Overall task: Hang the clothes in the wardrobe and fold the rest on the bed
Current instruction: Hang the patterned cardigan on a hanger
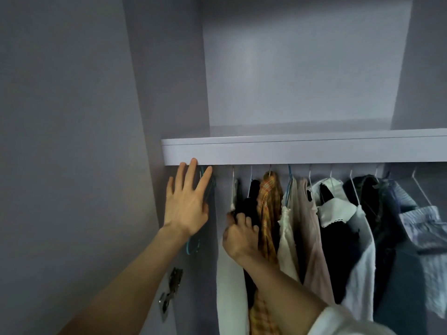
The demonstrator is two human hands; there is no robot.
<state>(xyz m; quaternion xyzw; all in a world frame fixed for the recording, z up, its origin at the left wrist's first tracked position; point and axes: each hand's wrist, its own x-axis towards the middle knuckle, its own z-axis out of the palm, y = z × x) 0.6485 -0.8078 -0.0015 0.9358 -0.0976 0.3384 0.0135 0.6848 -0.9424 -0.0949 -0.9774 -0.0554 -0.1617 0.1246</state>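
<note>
The left hand (186, 206), fingers spread and relaxed, rests on the empty blue plastic hangers (193, 247) at the rail's far left. The right hand (239, 235) grips the black hanging garment (250, 209) beside the orange plaid shirt (267, 213). Best to push the clothes right, widening the gap before hooking anything.

Pale lilac wall (60, 117); matching shelf (290, 151); metal hinge (173, 286); dim light.

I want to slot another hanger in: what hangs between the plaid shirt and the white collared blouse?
In the head view, a cream top on a blue hanger and a pale pink garment.
</note>
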